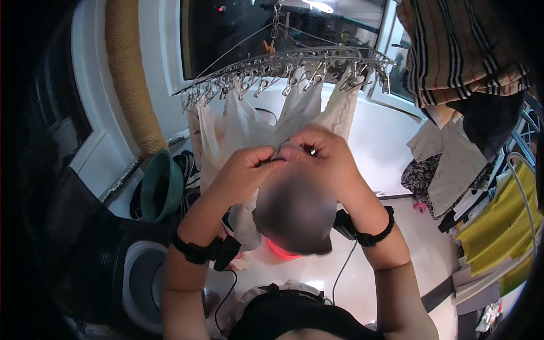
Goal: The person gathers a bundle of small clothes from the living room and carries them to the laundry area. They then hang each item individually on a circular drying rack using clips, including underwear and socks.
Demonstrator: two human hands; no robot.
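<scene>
A dark grey item (295, 212), probably cloth, hangs in front of me, and a blur covers most of it. Its upper edge is pinched between the fingertips of my left hand (250, 170). My right hand (321, 148) grips the same edge, close beside the left. Just beyond both hands, a metal hanging rack with clips (289, 63) hangs from a chain. Several light pieces of laundry (242, 119) dangle from its clips, including a cream knitted piece (342, 102) behind my right hand. Black straps circle both my forearms.
At left stand a green basin (159, 187) and an open top-loading washing machine (144, 284). A wrapped pipe (127, 76) runs up the wall. Striped cloth (463, 51) and a yellow cloth (497, 225) hang at right. A red container (282, 251) shows below the dark item.
</scene>
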